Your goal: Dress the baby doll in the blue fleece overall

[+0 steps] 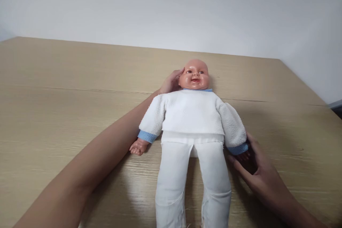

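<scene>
A baby doll (pixel 193 112) in a white fleece top with blue cuffs and white trousers lies face up on the wooden table. My left hand (pixel 171 81) cups the side of its bald head, with fingertips against the head and part of the hand hidden behind it. Beside the doll's other sleeve is my right hand (pixel 258 171), thumb and fingers spread around the doll's small hand near the blue cuff (pixel 237 149). Whether that hand presses on the cuff is hard to see. The doll's feet lie outside the view.
The light wooden table (pixel 66 67) has a seam running across it behind the doll's shoulders. A pale plain wall (pixel 171 7) rises past its far edge. A dark object (pixel 336 108), cut off by the view, shows at the right edge.
</scene>
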Tool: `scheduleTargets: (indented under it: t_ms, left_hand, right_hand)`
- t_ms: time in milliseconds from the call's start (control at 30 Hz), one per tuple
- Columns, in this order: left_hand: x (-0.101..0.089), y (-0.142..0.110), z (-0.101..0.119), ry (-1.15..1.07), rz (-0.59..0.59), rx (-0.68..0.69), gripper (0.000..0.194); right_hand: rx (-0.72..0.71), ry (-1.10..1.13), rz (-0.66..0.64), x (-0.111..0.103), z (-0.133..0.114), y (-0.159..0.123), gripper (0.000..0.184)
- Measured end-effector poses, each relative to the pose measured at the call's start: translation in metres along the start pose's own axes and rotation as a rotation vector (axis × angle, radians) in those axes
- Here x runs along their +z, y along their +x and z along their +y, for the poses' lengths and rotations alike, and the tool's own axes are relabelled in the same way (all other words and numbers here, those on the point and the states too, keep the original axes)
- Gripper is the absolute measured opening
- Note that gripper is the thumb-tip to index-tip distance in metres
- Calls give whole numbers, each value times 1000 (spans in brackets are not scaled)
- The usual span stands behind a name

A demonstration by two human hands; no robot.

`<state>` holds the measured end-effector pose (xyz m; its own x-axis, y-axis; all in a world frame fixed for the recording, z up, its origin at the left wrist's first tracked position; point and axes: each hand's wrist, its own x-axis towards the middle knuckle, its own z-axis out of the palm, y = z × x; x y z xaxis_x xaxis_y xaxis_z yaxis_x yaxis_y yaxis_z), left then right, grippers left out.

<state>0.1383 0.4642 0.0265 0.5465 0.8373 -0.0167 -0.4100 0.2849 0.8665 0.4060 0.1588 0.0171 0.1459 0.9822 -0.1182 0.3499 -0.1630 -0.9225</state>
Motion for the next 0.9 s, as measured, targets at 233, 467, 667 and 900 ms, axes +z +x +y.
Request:
scheduleTargets:
  t_ms: [233, 467, 667, 900]
  left_hand:
    - [4, -1, 1, 17, 18, 33, 52]
    - [6, -2, 0, 7, -25, 12, 54]
    - [3, -1, 0, 20, -27, 11, 54]
    - [4, -1, -3, 43, -13, -10, 56]
  right_hand:
    - [-49, -70, 13, 0, -6, 2, 73]
    - [-83, -134, 14, -2, -7, 5, 69]
    - [-114, -167, 9, -3, -9, 8, 67]
    - [-253, -246, 15, -3, -6, 15, 54]
